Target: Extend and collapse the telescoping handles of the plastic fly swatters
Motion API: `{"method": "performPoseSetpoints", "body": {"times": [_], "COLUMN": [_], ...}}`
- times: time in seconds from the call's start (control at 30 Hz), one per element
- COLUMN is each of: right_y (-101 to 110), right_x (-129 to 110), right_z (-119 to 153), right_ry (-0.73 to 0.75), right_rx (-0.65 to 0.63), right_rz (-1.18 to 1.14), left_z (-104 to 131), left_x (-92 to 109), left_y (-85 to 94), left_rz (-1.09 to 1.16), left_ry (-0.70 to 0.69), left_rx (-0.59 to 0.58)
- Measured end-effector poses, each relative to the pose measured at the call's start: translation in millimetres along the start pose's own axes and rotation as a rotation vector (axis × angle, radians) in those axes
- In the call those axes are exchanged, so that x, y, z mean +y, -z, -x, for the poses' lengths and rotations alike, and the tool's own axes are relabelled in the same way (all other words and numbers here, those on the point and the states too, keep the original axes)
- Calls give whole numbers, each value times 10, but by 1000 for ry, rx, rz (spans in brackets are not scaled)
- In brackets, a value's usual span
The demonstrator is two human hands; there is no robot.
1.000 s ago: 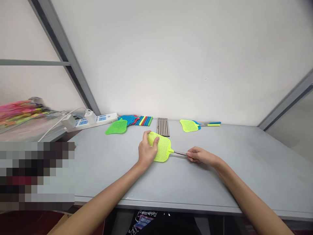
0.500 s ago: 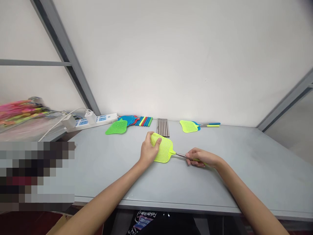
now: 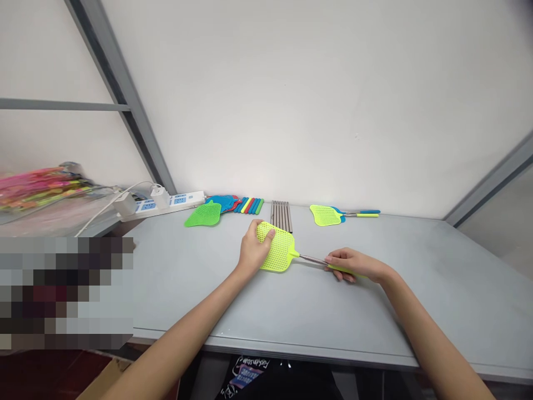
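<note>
A yellow-green fly swatter (image 3: 280, 251) lies level between my two hands, over the middle of the table. My left hand (image 3: 255, 247) grips its perforated head from the left, thumb on top and fingers mostly hidden behind. My right hand (image 3: 352, 265) is closed round the yellow handle at the other end, which it partly covers. Between the head and the right hand a thin metal rod shows. Just behind the swatter's head lie several metal tubes (image 3: 282, 216) side by side.
Colored handle grips (image 3: 250, 205), a green swatter head (image 3: 204, 214) and blue heads (image 3: 222, 203) lie at the back. Two swatters (image 3: 327, 215) rest to the right. A power strip (image 3: 169, 205) with plugged-in chargers and a bundle of colorful items (image 3: 41, 186) are at the left.
My right hand has slid a little rightward along the swatter, away from its head, onto the yellow handle. My left hand keeps its hold on the head. The view has shifted slightly.
</note>
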State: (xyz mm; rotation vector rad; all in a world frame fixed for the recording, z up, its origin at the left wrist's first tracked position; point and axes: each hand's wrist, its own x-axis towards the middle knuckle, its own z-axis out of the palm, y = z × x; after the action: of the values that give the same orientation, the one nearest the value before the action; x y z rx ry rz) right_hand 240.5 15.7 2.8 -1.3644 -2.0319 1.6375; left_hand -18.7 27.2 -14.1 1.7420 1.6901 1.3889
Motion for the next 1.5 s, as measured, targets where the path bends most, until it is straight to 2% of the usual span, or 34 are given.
{"method": "performPoseSetpoints", "body": {"times": [0.2, 0.43, 0.83, 1.5], "right_y": [89, 66, 68, 95], "right_x": [11, 47, 90, 104], "right_z": [58, 2, -67, -23], "right_ry": [-26, -5, -7, -34], "right_rx": [98, 153, 153, 136], "right_rz": [64, 68, -70, -35], "left_z": [-105, -113, -33, -13], "left_x": [-40, -75, -84, -103], "left_y": [82, 92, 36, 18], "left_rz": [-12, -60, -124, -75], "left_ry": [24, 76, 96, 95], "left_rx": [32, 33, 35, -15]}}
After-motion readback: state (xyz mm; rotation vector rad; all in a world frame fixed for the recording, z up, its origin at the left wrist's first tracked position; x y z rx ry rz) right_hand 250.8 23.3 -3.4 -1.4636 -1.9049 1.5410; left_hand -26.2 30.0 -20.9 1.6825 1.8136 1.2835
